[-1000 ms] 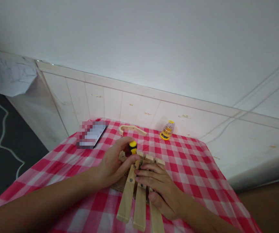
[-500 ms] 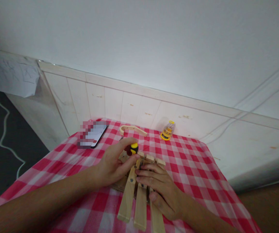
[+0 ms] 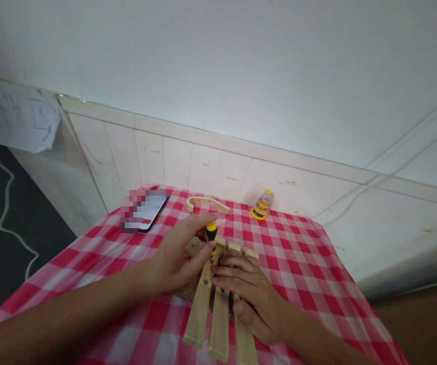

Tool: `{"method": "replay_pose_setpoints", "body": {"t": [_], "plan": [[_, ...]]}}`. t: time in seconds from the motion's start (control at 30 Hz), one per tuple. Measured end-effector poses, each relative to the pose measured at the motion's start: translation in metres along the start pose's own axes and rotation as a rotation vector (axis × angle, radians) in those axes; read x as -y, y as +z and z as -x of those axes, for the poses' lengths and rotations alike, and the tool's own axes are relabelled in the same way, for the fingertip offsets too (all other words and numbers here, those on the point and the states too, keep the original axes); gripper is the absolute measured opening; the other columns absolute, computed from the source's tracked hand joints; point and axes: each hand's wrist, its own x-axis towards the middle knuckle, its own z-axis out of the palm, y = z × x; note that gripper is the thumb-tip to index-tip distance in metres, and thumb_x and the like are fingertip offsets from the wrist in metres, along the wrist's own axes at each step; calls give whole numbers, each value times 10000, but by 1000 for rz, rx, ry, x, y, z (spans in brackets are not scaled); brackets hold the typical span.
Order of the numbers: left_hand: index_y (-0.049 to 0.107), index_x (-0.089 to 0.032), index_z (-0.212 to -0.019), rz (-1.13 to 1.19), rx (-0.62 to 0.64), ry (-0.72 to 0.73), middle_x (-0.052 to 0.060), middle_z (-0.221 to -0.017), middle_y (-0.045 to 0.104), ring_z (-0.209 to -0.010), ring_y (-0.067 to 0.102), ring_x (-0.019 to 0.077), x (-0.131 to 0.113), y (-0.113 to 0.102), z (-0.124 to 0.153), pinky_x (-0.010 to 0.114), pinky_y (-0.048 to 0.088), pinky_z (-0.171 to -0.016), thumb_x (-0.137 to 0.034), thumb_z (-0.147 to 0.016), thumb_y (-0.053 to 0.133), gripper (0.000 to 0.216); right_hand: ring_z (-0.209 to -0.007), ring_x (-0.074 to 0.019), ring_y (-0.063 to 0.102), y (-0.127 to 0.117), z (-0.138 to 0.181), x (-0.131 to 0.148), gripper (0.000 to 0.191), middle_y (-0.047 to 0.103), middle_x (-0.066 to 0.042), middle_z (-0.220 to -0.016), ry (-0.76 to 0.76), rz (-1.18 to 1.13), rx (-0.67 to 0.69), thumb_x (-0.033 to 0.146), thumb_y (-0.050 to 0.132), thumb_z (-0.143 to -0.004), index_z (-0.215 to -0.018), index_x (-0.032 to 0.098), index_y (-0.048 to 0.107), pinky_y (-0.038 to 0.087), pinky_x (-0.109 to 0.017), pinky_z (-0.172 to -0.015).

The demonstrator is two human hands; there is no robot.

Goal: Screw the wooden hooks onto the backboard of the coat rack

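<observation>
My left hand [image 3: 180, 251] is closed around a small yellow-and-black screwdriver [image 3: 211, 232], thumb and forefinger on its handle. The screwdriver stands nearly upright over the upper end of the left wooden slat [image 3: 197, 317], where dark screw heads [image 3: 205, 282] show. Across the upper part of the wooden slats, my right hand [image 3: 250, 291] holds them, with its fingers on top and its thumb lower down. Three pale slats fan out toward me. Part of a brown wooden piece [image 3: 186, 291] shows under them. The screwdriver's tip is hard to make out.
A curved wooden hook [image 3: 208, 201] lies near the back of the checked tablecloth [image 3: 279, 258]. To its right stands a clear, yellow-capped bit holder [image 3: 264, 205]. A phone [image 3: 150, 210], partly blurred, lies at the left. A white panelled wall [image 3: 172, 157] borders the table's back.
The screwdriver handle has tipped more upright in my left hand, and more of its length shows. My right hand and the slats have hardly moved.
</observation>
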Motion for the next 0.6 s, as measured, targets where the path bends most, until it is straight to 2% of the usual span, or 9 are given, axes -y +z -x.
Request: {"method": "replay_pose_setpoints", "body": {"t": [0.17, 0.4, 0.6], "plan": [[573, -211, -1305, -20, 1, 37, 55, -1017, 715, -886, 698, 167, -4, -3, -6, 263, 573, -778, -102, -928, 598, 393, -1343, -247, 576, 1, 0, -1, 408, 703, -122, -1341, -12, 6, 9, 361, 405, -1065, -1390, 193, 585, 476, -471, -1133], [573, -198, -1305, 6, 22, 22, 58, -1035, 712, -883, 694, 157, -2, -4, -5, 261, 571, -790, -108, -930, 584, 386, -1353, -255, 574, -1, -2, 1, 401, 703, -124, -1348, 7, 12, 32, 356, 403, -1066, -1380, 194, 594, 478, -475, -1132], [573, -207, -1293, 33, 37, 24, 65, -1037, 681, -912, 654, 180, -2, -4, -7, 292, 553, -803, -169, -947, 647, 355, -1347, -238, 576, 0, -1, -1, 414, 701, -114, -1353, -5, 15, 10, 383, 380, -1080, -1383, 195, 592, 470, -464, -1140]]}}
